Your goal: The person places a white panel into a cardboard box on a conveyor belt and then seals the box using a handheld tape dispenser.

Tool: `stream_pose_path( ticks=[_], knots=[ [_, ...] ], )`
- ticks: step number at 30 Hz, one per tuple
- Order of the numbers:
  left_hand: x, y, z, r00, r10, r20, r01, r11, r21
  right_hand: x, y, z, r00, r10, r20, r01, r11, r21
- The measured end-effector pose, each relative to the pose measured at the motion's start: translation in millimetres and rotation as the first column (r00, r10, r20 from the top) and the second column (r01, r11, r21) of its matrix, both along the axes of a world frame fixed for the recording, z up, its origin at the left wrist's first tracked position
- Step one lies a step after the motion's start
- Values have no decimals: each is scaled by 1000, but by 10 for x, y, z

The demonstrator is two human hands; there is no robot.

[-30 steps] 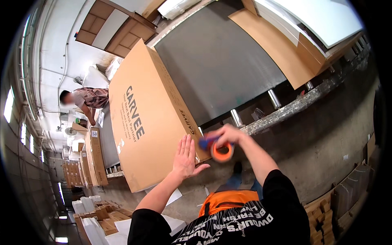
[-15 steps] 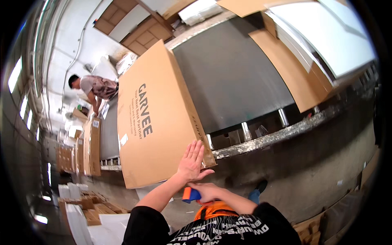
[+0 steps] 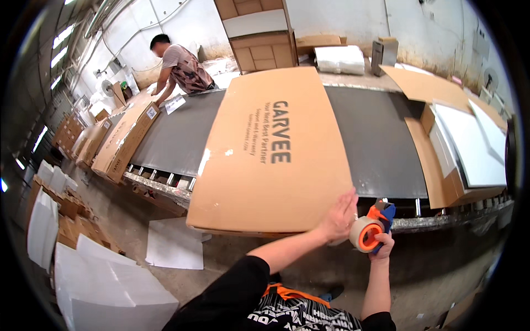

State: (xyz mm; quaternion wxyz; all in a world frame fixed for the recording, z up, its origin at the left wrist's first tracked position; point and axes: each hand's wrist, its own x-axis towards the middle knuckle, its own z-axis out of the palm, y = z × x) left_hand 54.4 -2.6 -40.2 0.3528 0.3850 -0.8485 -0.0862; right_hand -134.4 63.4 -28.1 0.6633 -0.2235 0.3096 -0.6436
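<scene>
One large cardboard carton (image 3: pixel 237 187) is seen ahead and leftward of the hands, its long axis apparently directed away across the conveyor belt (image 3: pixel 381 143). Its near right corner is touched by the nearer left hand (image 3: pixel 338 218), flattened; just rightward, apart, a handheld tape dispenser (image 3: pixel 386 212) is gripped by the curled right hand (image 3: pixel 383 246).

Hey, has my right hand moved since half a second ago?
Yes. Judged against the conveyor rail, the right hand, holding the tape dispenser, has gone rightward and forward, closer to the rail.
</scene>
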Motion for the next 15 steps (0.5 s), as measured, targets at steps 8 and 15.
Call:
stream_pose_path(
  ticks=[8, 15],
  knots=[
    [2122, 893, -190, 864, 494, -96, -502, 856, -119, 454, -292, 94, 922, -19, -387, 23, 1000, 7],
    [3379, 925, -228, 613, 783, -103, -783, 586, -209, 639, -474, -29, 870, 111, -480, -46, 988, 145]
  ],
)
